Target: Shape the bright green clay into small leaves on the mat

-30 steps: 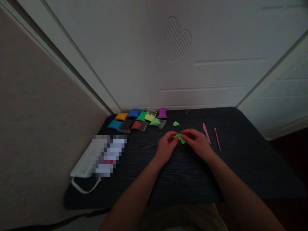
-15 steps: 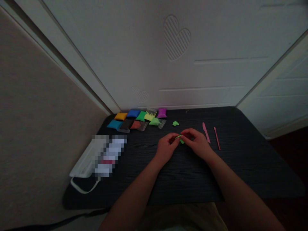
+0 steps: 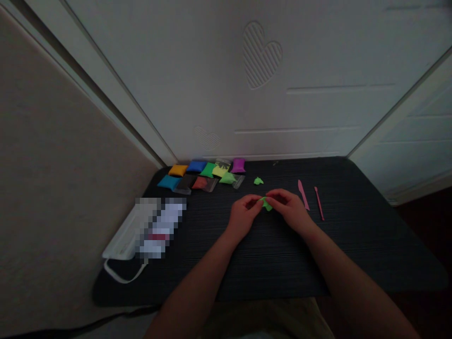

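Between my fingertips is a thin, flattened piece of light green modelling clay (image 3: pixel 267 204). My left hand (image 3: pixel 243 214) pinches its left side, thumb against fingers. From the other side my right hand (image 3: pixel 291 209) pinches it too, so the two hands nearly meet. Just beyond them a smaller lump of green clay (image 3: pixel 258 181) lies on the dark table (image 3: pixel 275 263). To the right of my right hand lie a pink plastic knife (image 3: pixel 303 195) and a thin pink modelling tool (image 3: pixel 319 203).
Several packets of coloured clay lie at the back left, among them an orange packet (image 3: pixel 178 170), a purple packet (image 3: pixel 238 165) and an opened light green packet (image 3: pixel 229 178). A white face mask (image 3: pixel 122 240) rests at the left edge. A white panelled door (image 3: pixel 318 56) stands behind the table.
The green clay in my fingers has turned, and more of its flat face now shows below the fingertips. Both hands stay almost in place, and the things on the table have not moved.
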`<move>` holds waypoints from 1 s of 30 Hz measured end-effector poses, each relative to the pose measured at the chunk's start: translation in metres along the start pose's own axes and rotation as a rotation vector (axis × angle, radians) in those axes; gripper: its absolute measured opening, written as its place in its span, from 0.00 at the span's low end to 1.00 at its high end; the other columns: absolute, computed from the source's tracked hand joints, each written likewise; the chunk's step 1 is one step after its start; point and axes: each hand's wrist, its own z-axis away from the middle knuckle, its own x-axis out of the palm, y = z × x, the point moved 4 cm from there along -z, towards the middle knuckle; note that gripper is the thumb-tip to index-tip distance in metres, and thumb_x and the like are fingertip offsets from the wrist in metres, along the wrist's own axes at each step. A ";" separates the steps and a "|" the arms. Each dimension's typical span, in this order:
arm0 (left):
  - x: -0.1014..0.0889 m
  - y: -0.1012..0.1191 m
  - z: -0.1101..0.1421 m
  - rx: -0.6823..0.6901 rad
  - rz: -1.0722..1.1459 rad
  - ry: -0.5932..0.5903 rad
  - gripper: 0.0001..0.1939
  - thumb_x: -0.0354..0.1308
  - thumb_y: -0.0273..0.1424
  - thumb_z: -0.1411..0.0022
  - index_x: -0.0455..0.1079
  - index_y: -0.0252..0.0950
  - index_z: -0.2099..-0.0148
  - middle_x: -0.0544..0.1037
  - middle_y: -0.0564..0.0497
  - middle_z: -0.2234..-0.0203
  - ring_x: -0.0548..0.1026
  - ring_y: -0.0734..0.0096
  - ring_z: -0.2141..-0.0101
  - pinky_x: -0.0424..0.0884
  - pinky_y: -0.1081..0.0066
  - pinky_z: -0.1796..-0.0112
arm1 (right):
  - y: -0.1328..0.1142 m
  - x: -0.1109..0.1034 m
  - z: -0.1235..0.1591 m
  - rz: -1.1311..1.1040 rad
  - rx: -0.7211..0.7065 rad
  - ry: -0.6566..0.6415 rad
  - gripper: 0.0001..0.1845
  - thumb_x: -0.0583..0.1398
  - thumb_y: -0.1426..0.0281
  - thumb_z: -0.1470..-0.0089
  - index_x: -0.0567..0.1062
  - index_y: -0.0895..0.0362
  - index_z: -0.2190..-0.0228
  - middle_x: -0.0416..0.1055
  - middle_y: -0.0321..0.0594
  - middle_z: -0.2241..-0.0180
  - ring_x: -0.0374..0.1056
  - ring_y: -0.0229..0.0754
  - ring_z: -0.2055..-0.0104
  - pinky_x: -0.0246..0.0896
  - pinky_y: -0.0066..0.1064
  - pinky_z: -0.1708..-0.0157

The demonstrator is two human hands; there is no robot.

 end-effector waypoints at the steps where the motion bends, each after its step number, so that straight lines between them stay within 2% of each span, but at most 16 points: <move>1: 0.000 0.000 0.000 -0.003 0.001 0.003 0.11 0.54 0.37 0.48 0.71 0.36 0.65 0.75 0.52 0.72 0.71 0.71 0.71 0.65 0.72 0.68 | 0.000 0.000 0.000 0.024 -0.005 0.008 0.12 0.58 0.61 0.55 0.72 0.54 0.69 0.70 0.37 0.70 0.66 0.39 0.67 0.60 0.33 0.66; 6: 0.001 0.002 0.001 0.000 0.019 0.008 0.10 0.54 0.36 0.48 0.71 0.37 0.66 0.75 0.52 0.72 0.71 0.70 0.70 0.66 0.71 0.67 | -0.004 -0.002 0.001 0.064 -0.021 0.026 0.11 0.57 0.61 0.53 0.72 0.55 0.71 0.69 0.37 0.72 0.65 0.39 0.69 0.60 0.32 0.68; 11: 0.000 0.000 0.001 -0.007 0.050 0.035 0.10 0.55 0.36 0.49 0.71 0.36 0.66 0.75 0.51 0.72 0.71 0.70 0.70 0.66 0.71 0.67 | -0.003 -0.001 0.001 -0.025 0.019 0.038 0.12 0.57 0.61 0.53 0.72 0.54 0.67 0.71 0.38 0.67 0.66 0.40 0.65 0.61 0.33 0.65; 17: 0.000 0.000 0.000 -0.004 0.050 0.041 0.11 0.55 0.36 0.49 0.71 0.36 0.65 0.74 0.52 0.72 0.71 0.72 0.71 0.66 0.72 0.68 | -0.002 -0.001 0.001 -0.015 0.030 0.041 0.11 0.57 0.62 0.54 0.72 0.55 0.71 0.70 0.37 0.71 0.66 0.39 0.69 0.60 0.31 0.68; 23: 0.000 -0.003 0.000 -0.030 0.109 0.063 0.11 0.56 0.37 0.50 0.70 0.36 0.65 0.75 0.51 0.71 0.71 0.70 0.69 0.67 0.71 0.66 | 0.001 0.002 0.001 -0.077 0.064 0.044 0.13 0.57 0.60 0.54 0.71 0.55 0.68 0.70 0.38 0.69 0.66 0.40 0.67 0.61 0.32 0.67; 30: 0.000 -0.001 0.000 -0.016 0.076 0.064 0.11 0.56 0.36 0.50 0.70 0.36 0.65 0.75 0.51 0.71 0.72 0.71 0.70 0.67 0.71 0.66 | 0.001 0.000 0.002 0.006 0.047 0.062 0.11 0.57 0.60 0.54 0.71 0.55 0.72 0.69 0.36 0.74 0.65 0.38 0.72 0.60 0.31 0.72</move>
